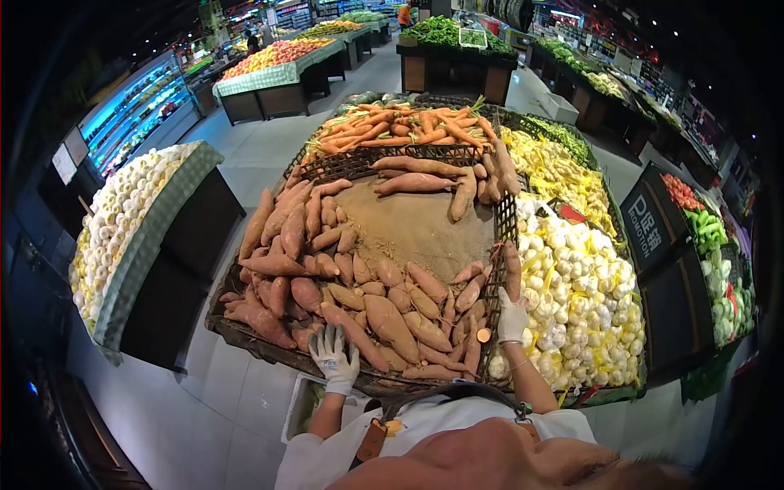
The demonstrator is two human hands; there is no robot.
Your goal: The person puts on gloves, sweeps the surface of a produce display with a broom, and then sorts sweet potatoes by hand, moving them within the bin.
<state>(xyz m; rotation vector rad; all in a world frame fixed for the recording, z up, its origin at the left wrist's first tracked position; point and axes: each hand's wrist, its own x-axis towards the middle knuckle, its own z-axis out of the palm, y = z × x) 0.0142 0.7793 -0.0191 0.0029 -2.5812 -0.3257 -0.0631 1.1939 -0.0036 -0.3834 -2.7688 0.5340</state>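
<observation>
My left hand (pixel 334 357), in a white glove, lies palm down with its fingers spread at the front edge of the sweet potato bin. Just beside its fingers is a long sweet potato (pixel 354 336) among the heap. My right hand (pixel 513 319), gloved too, closes around the near end of a long sweet potato (pixel 512 273) at the bin's right side, by the black plastic divider (pixel 493 304). Sweet potatoes (pixel 388 325) fill the bin's left and front. A brown bare patch of its bottom (pixel 392 220) shows in the middle.
Carrots (pixel 400 126) lie behind the sweet potatoes. Garlic (pixel 572 294) and yellow-netted produce (pixel 555 167) fill the right side. A garlic-like heap (pixel 122 220) stands on a stand at left. Below my left hand is a white crate (pixel 300 408). Promotion stand (pixel 645 220) at far right.
</observation>
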